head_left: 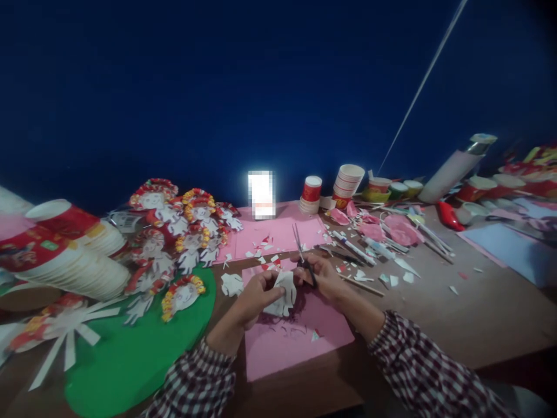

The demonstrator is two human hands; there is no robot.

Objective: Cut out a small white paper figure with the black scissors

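White paper cutout: held above the pink sheet (300,342) on the counter (470,316); the cutout (286,293) hangs from the fingers, slits along its lower edge.
Left hand: the hand (256,296) is closed, pinching the cutout between thumb and fingers.
Right hand: the hand (325,277) is wrapped round the dark handles of the scissors (301,251), blades pointing away from the wearer, clear of the paper.
Step in hand: judged to be trimming, paused or between cuts; scraps (357,275) lie about.
Next move calls for: probably a steady left pinch, and blades turned towards the paper's edge.
Hard to make out: cutout's upper part, behind fingers; whether right fingertips touch it; blade gap. Bright object (261,194) beyond is pixelated; sleeves (195,377) run out of frame.
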